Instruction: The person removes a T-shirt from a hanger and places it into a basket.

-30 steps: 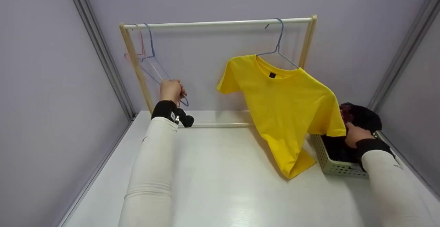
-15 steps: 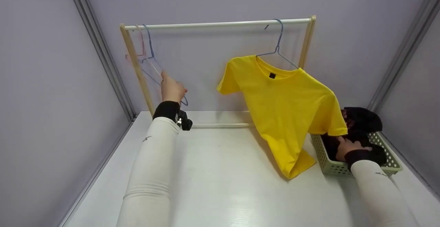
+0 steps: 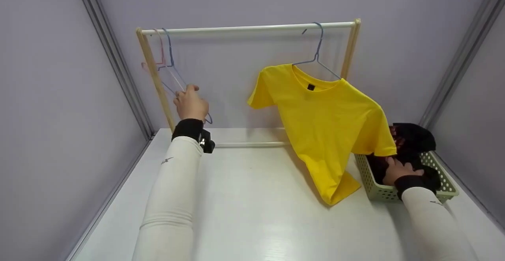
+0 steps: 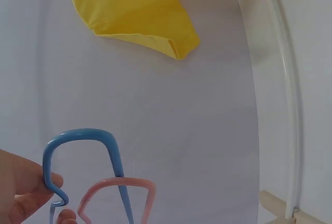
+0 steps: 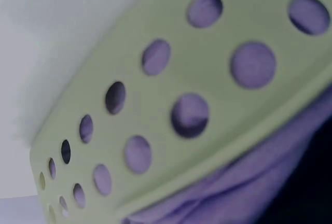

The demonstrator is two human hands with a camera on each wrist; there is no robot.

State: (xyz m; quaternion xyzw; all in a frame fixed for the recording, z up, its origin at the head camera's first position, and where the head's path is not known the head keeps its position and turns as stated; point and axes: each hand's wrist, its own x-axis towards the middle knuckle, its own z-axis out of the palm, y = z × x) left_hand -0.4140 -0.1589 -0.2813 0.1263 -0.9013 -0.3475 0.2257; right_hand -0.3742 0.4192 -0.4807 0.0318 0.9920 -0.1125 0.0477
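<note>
At the left end of the rack, my left hand [image 3: 192,103] holds the lower part of a blue hanger [image 3: 171,51]. In the left wrist view, its fingers [image 4: 31,177] pinch the blue loop, and a pink hanger [image 4: 124,181] overlaps that loop. A yellow T-shirt [image 3: 323,119] hangs on another blue hanger [image 3: 318,47] at the rack's right side. My right hand [image 3: 398,171] rests on black clothing [image 3: 430,174] inside a green perforated basket [image 3: 382,194], fingers loosely spread. Purple-looking cloth [image 5: 207,203] lies against the basket's wall in the right wrist view.
The rack has a white rail [image 3: 236,29] between wooden posts [image 3: 349,51] and a low white crossbar [image 3: 256,144]. More dark clothing with red [image 3: 412,136] is heaped at the basket's back. Grey panels enclose the white table [image 3: 252,198].
My right hand has let go of the dark clothing at the back of the basket and moved down and left onto the black clothing. My left hand has shifted its fingers on the hanger.
</note>
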